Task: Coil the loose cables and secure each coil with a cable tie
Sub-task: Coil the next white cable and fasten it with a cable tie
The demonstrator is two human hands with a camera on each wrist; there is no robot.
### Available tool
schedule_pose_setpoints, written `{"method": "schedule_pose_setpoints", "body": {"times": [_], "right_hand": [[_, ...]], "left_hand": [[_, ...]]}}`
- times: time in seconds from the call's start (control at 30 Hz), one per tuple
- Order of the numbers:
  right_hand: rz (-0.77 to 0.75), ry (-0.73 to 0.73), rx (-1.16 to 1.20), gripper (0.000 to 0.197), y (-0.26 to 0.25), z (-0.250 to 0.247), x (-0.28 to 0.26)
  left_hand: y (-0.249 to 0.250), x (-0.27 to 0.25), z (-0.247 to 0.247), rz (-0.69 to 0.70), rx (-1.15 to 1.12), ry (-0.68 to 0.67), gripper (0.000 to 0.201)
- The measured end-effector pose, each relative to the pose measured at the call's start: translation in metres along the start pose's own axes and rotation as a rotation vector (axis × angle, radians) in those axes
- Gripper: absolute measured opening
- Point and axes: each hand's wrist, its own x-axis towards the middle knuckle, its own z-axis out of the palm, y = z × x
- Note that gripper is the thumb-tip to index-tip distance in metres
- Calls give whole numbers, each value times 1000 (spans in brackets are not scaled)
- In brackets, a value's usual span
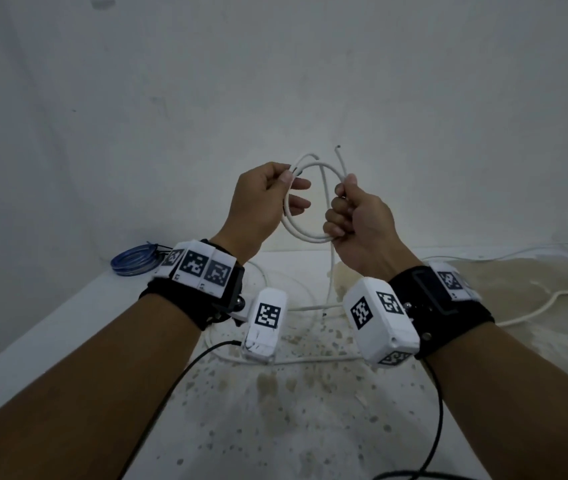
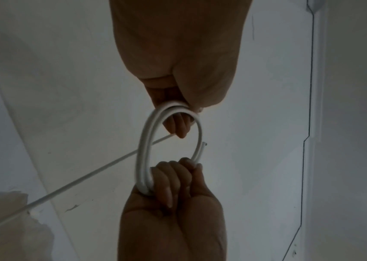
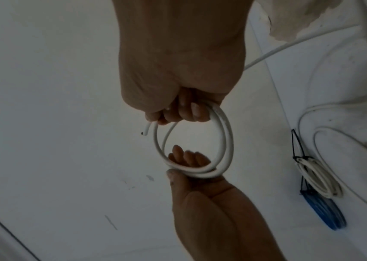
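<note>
Both hands are raised above the surface (image 1: 227, 427) with a small coil of white cable (image 1: 310, 202) held between them. The left hand (image 1: 258, 199) pinches one side of the coil between thumb and forefinger, its other fingers reaching loosely through the loop, while the right hand (image 1: 358, 223) is clenched round the opposite side with the cable passing through its fist. From the head view a cut cable end (image 1: 337, 147) stands up above the right hand, and a length of the same white cable drops from the coil to the speckled, stained surface, where more of it lies in loose curves. The left wrist view shows the coil edge-on as two or three turns lying together, with the right hand's fingers (image 2: 166, 183) curled over them and a straight run of cable slanting away to the lower left. Only the right wrist view shows a finished white coil (image 3: 318, 178) bound with a black cable tie (image 3: 297, 146), lying beside the blue coil (image 3: 327, 213); the head view catches just the blue coil (image 1: 133, 261) near the wall, half hidden behind the left wristband.
</note>
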Motion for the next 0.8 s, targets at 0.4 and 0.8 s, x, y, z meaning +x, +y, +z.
{"method": "schedule_pose_setpoints", "body": {"times": [0.4,0.8], "right_hand": [[12,-143,-186,31,-1,0,-6],[8,-190,-316,32,-8,1,-5]], "left_hand": [[11,13,-27,63,136,-241,25],[26,14,-27,100,280,-325,24]]}}
